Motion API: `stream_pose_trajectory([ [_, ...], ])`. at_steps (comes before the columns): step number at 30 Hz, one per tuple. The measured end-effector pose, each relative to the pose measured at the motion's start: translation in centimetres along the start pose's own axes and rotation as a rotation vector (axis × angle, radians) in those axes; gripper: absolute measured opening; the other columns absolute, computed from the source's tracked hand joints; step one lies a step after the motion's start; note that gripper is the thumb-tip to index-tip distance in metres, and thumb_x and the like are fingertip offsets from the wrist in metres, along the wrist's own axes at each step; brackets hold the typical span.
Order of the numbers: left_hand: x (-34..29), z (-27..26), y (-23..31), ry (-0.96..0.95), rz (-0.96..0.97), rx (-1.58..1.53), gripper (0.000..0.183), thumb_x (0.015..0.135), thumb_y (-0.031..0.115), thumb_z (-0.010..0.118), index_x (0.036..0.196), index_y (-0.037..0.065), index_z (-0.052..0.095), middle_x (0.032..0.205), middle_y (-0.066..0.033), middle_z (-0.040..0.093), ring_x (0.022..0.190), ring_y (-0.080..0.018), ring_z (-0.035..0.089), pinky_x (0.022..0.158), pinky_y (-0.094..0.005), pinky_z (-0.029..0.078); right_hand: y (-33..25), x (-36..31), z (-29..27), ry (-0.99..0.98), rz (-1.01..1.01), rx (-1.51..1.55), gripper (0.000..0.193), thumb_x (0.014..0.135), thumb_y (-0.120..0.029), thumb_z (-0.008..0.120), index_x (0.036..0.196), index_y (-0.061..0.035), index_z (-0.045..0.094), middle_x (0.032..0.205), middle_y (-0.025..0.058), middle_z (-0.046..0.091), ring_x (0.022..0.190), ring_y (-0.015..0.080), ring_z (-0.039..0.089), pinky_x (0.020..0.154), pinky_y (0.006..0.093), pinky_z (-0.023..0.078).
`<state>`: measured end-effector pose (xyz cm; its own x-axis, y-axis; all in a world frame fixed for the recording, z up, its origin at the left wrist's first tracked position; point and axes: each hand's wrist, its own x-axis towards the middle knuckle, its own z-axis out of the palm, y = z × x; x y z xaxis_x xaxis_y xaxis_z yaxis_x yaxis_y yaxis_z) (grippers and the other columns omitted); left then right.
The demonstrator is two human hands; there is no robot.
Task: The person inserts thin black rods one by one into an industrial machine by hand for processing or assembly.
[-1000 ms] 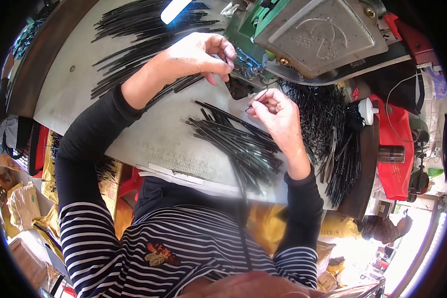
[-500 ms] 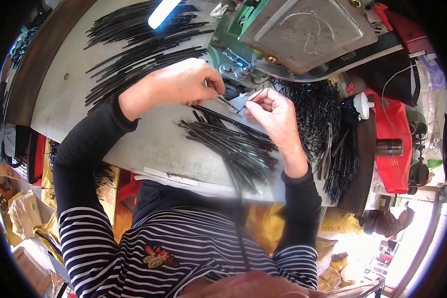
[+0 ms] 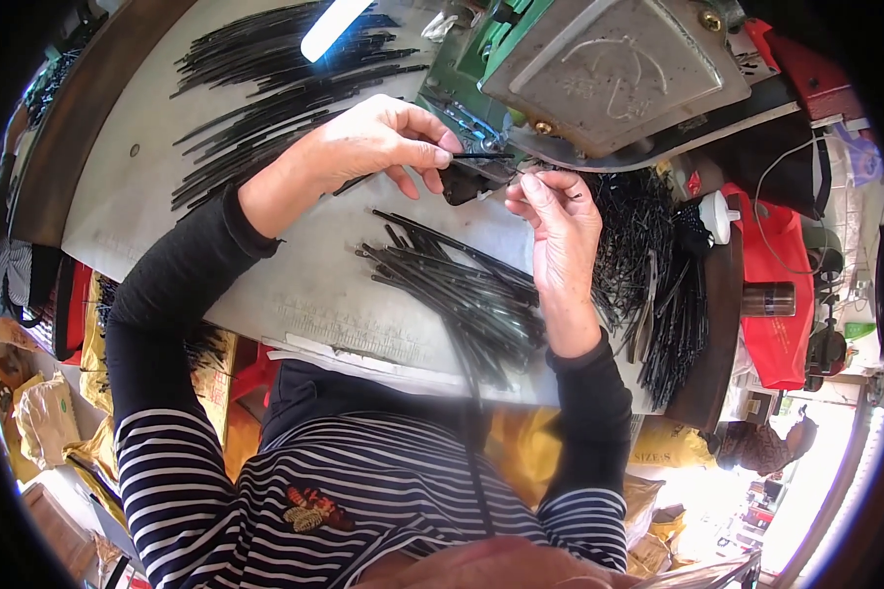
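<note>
My left hand (image 3: 368,147) is raised over the table beside the machine, thumb and forefinger pinched on a thin black strip (image 3: 483,155) that points right. My right hand (image 3: 564,221) is just right of the strip's free end, fingertips closed on a thin dark piece too small to name surely. Below both hands, a loose bundle of black strips (image 3: 452,280) lies on the pale table (image 3: 324,265). The small metal parts of a green and grey machine (image 3: 619,79) are just beyond my fingertips.
Rows of black strips (image 3: 255,123) cover the table's far left. A tangled heap of thin black pieces (image 3: 648,231) hangs at the right, with scissors (image 3: 648,294) by it. A lit white lamp (image 3: 336,27) stands out at the top. Red cloth (image 3: 766,339) lies beyond the right edge.
My left hand has opened its lower fingers and lifted a little, and its strip now lies level instead of slanting down. My right hand has shifted slightly right, its fingers turned upward.
</note>
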<state>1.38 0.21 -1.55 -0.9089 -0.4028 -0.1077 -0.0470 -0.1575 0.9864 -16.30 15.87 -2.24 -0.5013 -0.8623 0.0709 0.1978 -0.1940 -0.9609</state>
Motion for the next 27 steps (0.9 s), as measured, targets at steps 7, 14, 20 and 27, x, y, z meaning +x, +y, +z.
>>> stream_pose_trajectory([
  [7,0.0,0.2,-0.1,0.070,0.011,-0.034,0.028,0.082,0.016,0.066,0.103,-0.001,0.059,0.088,-0.0066,0.063,0.074,-0.0152,0.065,0.057,-0.0242,0.052,-0.1,0.0,0.7,0.088,0.029,0.053,0.012,0.081,-0.003,0.065,0.090,0.0002,0.058,0.083,0.0105,0.064,0.073,0.0188,0.065,0.067,0.0282,0.054],
  [14,-0.2,0.6,0.2,0.062,0.025,-0.036,0.029,0.082,0.016,0.065,0.103,-0.002,0.058,0.088,-0.0073,0.063,0.074,-0.0158,0.065,0.057,-0.0241,0.053,-0.1,-0.3,1.0,-0.163,-0.006,-0.862,0.010,0.077,-0.007,0.068,0.082,-0.0006,0.062,0.071,0.0068,0.065,0.068,0.0148,0.065,0.061,0.0260,0.050],
  [20,-0.1,0.1,0.2,0.027,0.051,0.064,0.031,0.084,0.015,0.062,0.108,-0.005,0.058,0.090,-0.0105,0.062,0.075,-0.0155,0.064,0.057,-0.0233,0.053,-1.1,-1.0,0.4,-0.280,-0.303,-1.443,0.013,0.081,-0.012,0.062,0.081,0.0007,0.063,0.064,0.0026,0.060,0.058,0.0066,0.055,0.053,0.0229,0.044],
  [27,0.0,-0.2,0.1,0.023,0.075,0.083,0.032,0.085,0.014,0.061,0.109,-0.006,0.057,0.094,-0.0114,0.061,0.075,-0.0159,0.065,0.056,-0.0227,0.053,-2.4,-0.6,0.1,-0.303,0.199,-0.619,0.017,0.088,-0.010,0.056,0.099,0.0015,0.058,0.064,0.0031,0.058,0.044,0.0039,0.047,0.041,0.0169,0.035],
])
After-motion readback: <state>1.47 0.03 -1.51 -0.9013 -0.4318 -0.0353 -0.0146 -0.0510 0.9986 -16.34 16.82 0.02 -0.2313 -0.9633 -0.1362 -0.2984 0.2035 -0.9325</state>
